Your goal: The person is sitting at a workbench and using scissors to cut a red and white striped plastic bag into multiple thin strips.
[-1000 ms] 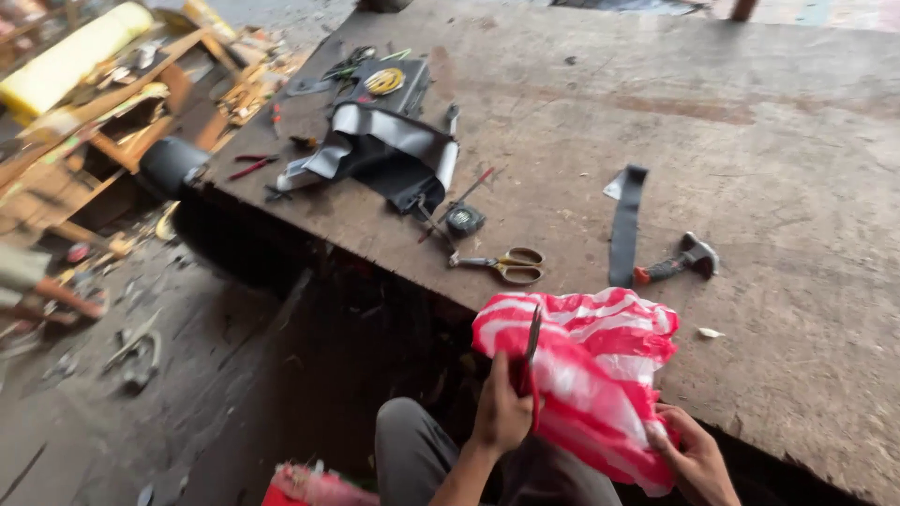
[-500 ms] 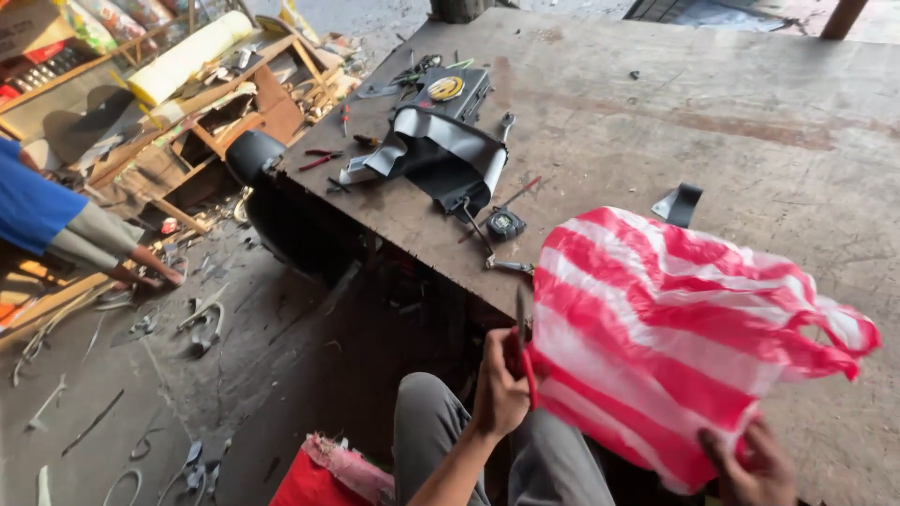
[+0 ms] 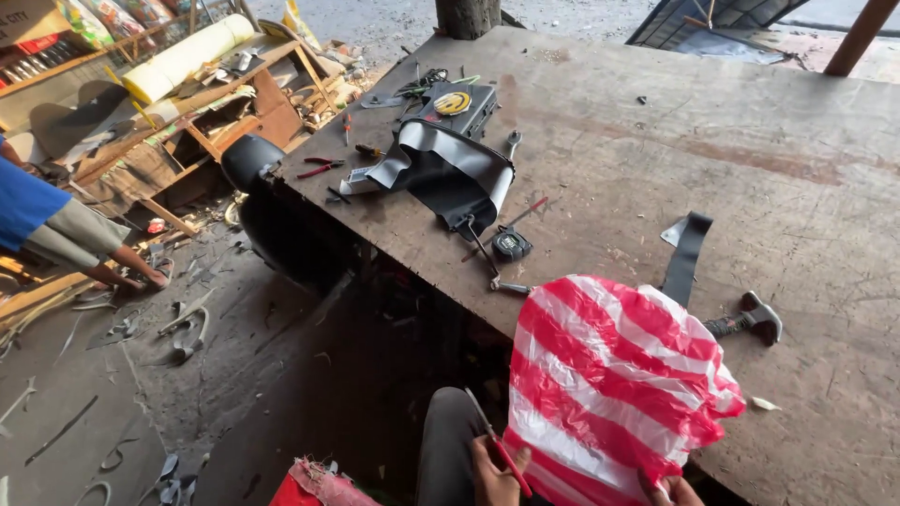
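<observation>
A red-and-white striped plastic bag (image 3: pixel 609 375) is puffed up and held upright over the near edge of the wooden worktable (image 3: pixel 750 122). My left hand (image 3: pixel 495 473), at the bottom of the view, grips the bag's lower left edge together with a thin red-handled tool (image 3: pixel 506 454) that points up and left. Only the fingertips of my right hand (image 3: pixel 670 490) show, pinching the bag's lower right edge. The bag hides part of the table behind it.
On the table lie a black strap (image 3: pixel 689 253), a black-handled tool (image 3: pixel 750 320), a tape measure (image 3: pixel 511 245), a grey-and-black folded cover (image 3: pixel 450 173) and a black box (image 3: pixel 459 103). Another person's blue-sleeved arm (image 3: pixel 56 225) reaches over the littered floor at left.
The bag went from lying crumpled on the table to being held up and puffed open. Both hands have dropped to the bottom edge of the view. The scissors are now hidden.
</observation>
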